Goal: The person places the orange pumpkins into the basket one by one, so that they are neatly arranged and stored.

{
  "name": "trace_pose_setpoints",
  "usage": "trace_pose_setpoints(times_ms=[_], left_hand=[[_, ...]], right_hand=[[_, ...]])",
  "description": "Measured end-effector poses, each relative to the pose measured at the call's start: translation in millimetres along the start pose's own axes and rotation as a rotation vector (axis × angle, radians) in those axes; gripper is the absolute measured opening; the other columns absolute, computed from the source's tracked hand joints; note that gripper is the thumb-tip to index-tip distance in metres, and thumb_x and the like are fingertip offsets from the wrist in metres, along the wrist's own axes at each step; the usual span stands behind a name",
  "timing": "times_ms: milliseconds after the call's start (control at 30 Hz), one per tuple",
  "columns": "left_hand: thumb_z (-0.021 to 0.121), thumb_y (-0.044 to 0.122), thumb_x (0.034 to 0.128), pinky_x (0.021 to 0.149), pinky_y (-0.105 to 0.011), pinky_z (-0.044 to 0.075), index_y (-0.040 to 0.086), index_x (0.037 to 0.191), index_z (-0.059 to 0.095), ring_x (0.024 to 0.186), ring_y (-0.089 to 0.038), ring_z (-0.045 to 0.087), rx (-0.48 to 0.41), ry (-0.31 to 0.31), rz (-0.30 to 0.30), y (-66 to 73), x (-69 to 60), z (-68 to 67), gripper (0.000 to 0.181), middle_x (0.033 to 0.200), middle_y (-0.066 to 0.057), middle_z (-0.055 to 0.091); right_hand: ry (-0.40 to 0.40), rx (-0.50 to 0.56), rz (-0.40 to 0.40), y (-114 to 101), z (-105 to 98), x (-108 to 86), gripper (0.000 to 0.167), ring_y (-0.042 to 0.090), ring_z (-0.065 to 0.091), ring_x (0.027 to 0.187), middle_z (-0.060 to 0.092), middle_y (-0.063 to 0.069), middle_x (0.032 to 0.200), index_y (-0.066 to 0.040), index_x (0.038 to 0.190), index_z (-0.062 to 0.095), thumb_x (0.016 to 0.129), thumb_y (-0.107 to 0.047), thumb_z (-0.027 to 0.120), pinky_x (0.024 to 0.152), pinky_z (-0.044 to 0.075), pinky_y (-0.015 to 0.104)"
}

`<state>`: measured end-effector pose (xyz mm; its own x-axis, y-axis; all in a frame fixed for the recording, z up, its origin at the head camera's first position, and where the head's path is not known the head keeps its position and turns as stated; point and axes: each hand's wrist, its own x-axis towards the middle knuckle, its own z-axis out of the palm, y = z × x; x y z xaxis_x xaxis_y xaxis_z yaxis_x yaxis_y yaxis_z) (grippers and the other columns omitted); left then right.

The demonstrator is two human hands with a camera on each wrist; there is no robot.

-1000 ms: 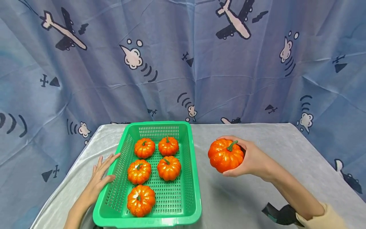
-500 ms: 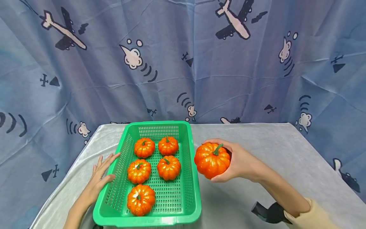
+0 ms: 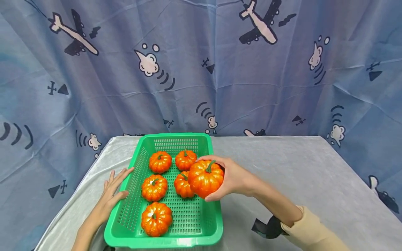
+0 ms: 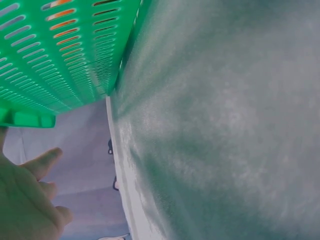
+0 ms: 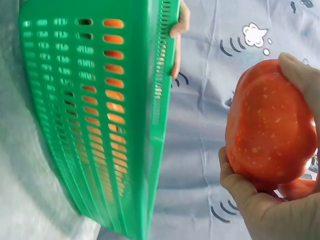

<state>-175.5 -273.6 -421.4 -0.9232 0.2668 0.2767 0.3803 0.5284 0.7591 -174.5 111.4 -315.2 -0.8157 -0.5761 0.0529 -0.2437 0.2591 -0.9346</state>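
My right hand (image 3: pixel 230 179) grips a shiny orange pumpkin (image 3: pixel 205 179) with a green stem, fingers behind it and thumb at the front. It hovers over the right side of a green plastic basket (image 3: pixel 163 242), partly covering one pumpkin (image 3: pixel 182 184) inside. In the right wrist view the held pumpkin (image 5: pixel 272 125) is seen from below, above the basket's rim. My left hand (image 3: pixel 108 197) rests with spread, straight fingers against the basket's left rim. The left wrist view catches that hand (image 4: pixel 27 200) beside the slotted basket wall (image 4: pixel 65 55).
Several more pumpkins sit in the basket, such as one at the front (image 3: pixel 156 219) and one at the back left (image 3: pixel 160 162). A pale cloth covers the table (image 3: pixel 282 164). Behind it hangs a blue curtain (image 3: pixel 182 69) printed with airplanes.
My right hand has carried the pumpkin leftward, from beside the basket to over its right side. The left hand stays at the left rim.
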Motion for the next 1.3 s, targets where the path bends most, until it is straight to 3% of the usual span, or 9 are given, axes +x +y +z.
trace_pose_setpoints(times_ms=[333, 533, 900, 1133, 1300], left_hand=[[0.048, 0.017, 0.0892, 0.098, -0.073, -0.016, 0.023, 0.15, 0.036, 0.14, -0.049, -0.01, -0.002, 0.003, 0.007, 1.6, 1.3, 1.2, 0.062, 0.154, -0.024, 0.022], [0.048, 0.016, 0.0887, 0.099, -0.073, -0.015, 0.024, 0.15, 0.036, 0.14, -0.049, -0.01, 0.0, -0.003, -0.012, 1.0, 1.0, 1.8, 0.063, 0.154, -0.024, 0.022], [0.048, 0.015, 0.0878, 0.099, -0.073, -0.015, 0.026, 0.15, 0.035, 0.141, -0.047, -0.011, -0.002, -0.003, -0.018, 1.1, 0.7, 1.1, 0.064, 0.154, -0.023, 0.022], [0.048, 0.014, 0.0878, 0.099, -0.073, -0.015, 0.025, 0.15, 0.036, 0.141, -0.047, -0.011, 0.002, 0.005, -0.012, 0.7, 0.4, 0.4, 0.064, 0.154, -0.023, 0.022], [0.048, 0.014, 0.0878, 0.099, -0.073, -0.015, 0.024, 0.149, 0.036, 0.141, -0.048, -0.01, 0.004, 0.008, -0.005, 0.4, 0.3, 1.2, 0.064, 0.154, -0.024, 0.022]], right_hand=[[-0.034, 0.017, 0.016, 11, 26, 22.0, 0.077, 0.023, 0.058, 0.101, 0.058, 0.008, 0.117, -0.011, 0.129, 0.054, 0.06, -0.008, 0.088, 0.08, 0.054, 0.033], [-0.04, -0.025, 0.025, 24, 42, 30.6, 0.075, 0.019, 0.058, 0.097, 0.058, 0.004, 0.115, -0.015, 0.127, 0.056, 0.06, -0.012, 0.089, 0.077, 0.054, 0.029], [-0.077, -0.239, 0.013, 35, 57, 36.4, 0.076, 0.01, 0.058, 0.089, 0.059, -0.006, 0.107, -0.021, 0.123, 0.057, 0.055, -0.02, 0.092, 0.073, 0.052, 0.024], [-0.201, -0.351, 0.008, 35, 58, 38.0, 0.077, 0.006, 0.057, 0.09, 0.06, -0.007, 0.106, -0.022, 0.123, 0.058, 0.054, -0.019, 0.092, 0.072, 0.051, 0.021], [-0.281, -0.466, 0.001, 34, 60, 37.9, 0.077, 0.012, 0.052, 0.105, 0.054, -0.001, 0.124, -0.023, 0.124, 0.058, 0.055, -0.021, 0.092, 0.08, 0.049, 0.024]])
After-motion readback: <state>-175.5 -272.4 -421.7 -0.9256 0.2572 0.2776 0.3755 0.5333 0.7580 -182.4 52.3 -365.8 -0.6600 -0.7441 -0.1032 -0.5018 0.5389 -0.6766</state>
